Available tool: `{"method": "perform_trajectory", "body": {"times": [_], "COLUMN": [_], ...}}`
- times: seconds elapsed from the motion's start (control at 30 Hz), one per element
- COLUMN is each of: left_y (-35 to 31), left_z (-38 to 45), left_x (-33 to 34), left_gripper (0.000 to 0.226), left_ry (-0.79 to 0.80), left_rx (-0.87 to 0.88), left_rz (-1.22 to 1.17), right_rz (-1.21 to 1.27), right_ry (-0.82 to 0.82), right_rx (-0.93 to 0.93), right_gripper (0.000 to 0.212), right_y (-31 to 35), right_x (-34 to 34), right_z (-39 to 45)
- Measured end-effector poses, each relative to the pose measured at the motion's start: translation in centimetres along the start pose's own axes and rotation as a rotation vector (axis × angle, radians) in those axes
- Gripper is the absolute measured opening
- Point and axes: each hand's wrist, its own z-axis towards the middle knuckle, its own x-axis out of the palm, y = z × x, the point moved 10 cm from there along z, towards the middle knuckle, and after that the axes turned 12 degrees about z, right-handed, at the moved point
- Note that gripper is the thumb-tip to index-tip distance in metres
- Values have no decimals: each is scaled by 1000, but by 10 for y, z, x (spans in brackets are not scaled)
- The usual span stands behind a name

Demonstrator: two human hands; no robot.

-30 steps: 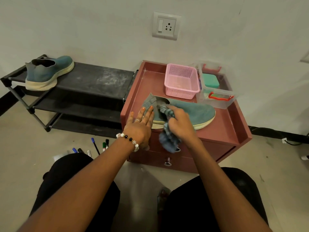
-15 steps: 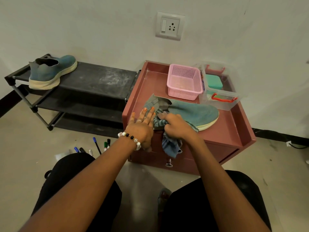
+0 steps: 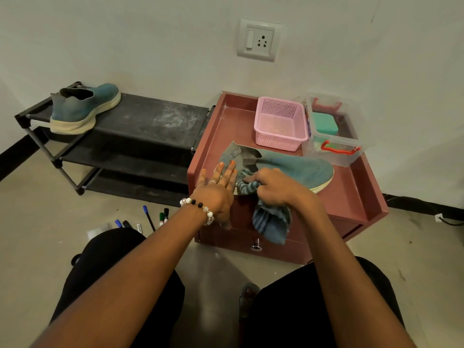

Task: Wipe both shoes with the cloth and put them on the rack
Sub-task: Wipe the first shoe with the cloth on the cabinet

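Fingers of your left hand are straight and spread, pressing flat against the heel end of the teal knit slip-on shoe with a cream sole; a beaded bracelet circles that wrist. Your right hand is curled tight around the blue-and-grey striped cloth, bunching it against the shoe's near side just beside the collar, while the loose end of the cloth hangs down over the front edge of the maroon cabinet top. The shoe lies across the front half of that top, its heel toward the left edge and its toe pointing to the right edge.

Behind the shoe, at the back of the top, you have a pink perforated plastic basket, and at the back right corner a clear plastic box with red latches.

Your other teal shoe with a cream sole sits at the left end of the top shelf of the black metal shoe rack, which stands against the cabinet's left side. Several marker pens lie on the floor in front of the rack.
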Motion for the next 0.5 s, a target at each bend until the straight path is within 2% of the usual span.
{"method": "perform_trajectory", "body": {"times": [0.17, 0.33, 0.5], "left_y": [-2, -1, -3], "left_z": [-4, -1, -3], "left_x": [-3, 0, -4], "left_gripper": [134, 139, 138], "left_ry": [30, 0, 12], "left_rx": [13, 12, 43], "left_rz": [-15, -10, -46], "right_rz": [-17, -11, -92], "right_ry": [-40, -3, -41], "right_rx": [-23, -14, -50], "right_gripper": [38, 46, 40], "right_y": [4, 2, 4], "right_x": [8, -2, 5], "right_z": [12, 5, 8]}}
